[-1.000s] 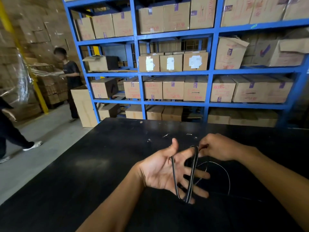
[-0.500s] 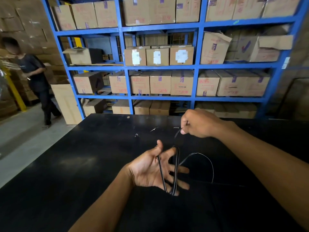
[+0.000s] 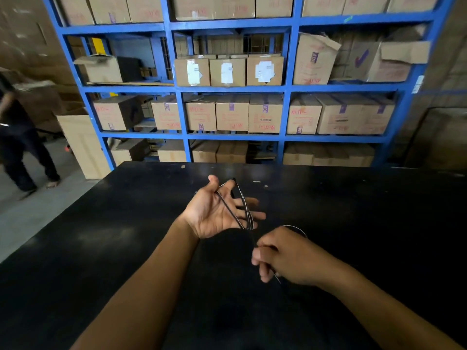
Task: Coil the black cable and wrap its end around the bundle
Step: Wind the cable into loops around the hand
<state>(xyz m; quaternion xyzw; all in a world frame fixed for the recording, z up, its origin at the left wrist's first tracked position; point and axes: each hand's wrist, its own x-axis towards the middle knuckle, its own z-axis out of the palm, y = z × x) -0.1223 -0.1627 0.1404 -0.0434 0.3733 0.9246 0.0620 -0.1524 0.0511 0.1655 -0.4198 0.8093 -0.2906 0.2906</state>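
Note:
A thin black cable [image 3: 242,202] is looped lengthwise around my left hand [image 3: 217,213], which is held palm up with fingers spread over the black table [image 3: 101,248]. The loops run from the thumb crotch and fingertips down to the heel of the palm. My right hand [image 3: 283,256] is below and right of the left, fingers pinched on the cable's free run. That strand arcs over the right hand's back and a short bit pokes out under its fingers. The cable's end is hard to pick out against the dark tabletop.
Blue steel shelving [image 3: 288,89] stacked with cardboard boxes [image 3: 232,112] stands behind the table's far edge. A tall carton [image 3: 83,145] sits on the floor at left, where a person in dark clothes [image 3: 17,137] walks. Small specks lie on the tabletop near the far edge.
My right hand came from above the left hand's fingertips down to below its palm, pulling the cable along the loop. The person at left walked further left. My view shifted right.

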